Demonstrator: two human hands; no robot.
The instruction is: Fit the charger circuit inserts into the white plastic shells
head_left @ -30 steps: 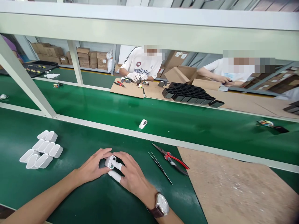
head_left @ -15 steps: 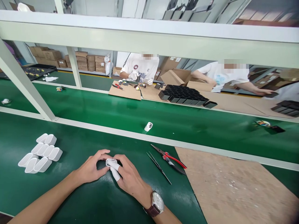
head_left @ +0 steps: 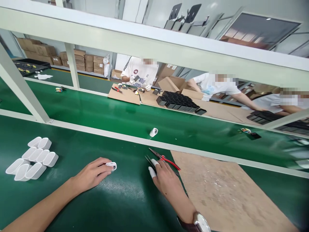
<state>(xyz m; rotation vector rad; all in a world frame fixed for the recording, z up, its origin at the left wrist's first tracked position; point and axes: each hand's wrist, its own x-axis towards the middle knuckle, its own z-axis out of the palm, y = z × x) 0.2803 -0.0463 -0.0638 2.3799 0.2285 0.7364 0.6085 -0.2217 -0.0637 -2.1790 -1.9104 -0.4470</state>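
Observation:
In my left hand (head_left: 95,172) is a small white oval plastic casing (head_left: 115,165), closed between the fingertips and standing on the green table. Its open top faces up, and dark parts show inside. My right hand (head_left: 167,180), with white finger cots on the thumb and index finger, is at the metal tweezers (head_left: 147,158). Thumb and index finger close around the tweezers from both sides; the points show beyond them and the rear part is hidden under the hand. Just past this hand lie red-handled long-nose pliers (head_left: 162,157), partly covered by it.
Several white oval casings (head_left: 36,156) stand grouped at the left. A brown board (head_left: 217,183) lies on the right. Beyond the white rail (head_left: 106,132), another white casing (head_left: 154,132) sits on the green belt (head_left: 125,117). Co-workers sit opposite, near black casings (head_left: 178,101).
My right hand has left the white casing and moved right to the tweezers. My left hand keeps the casing, its fingers now closer together. The view has shifted slightly to the right.

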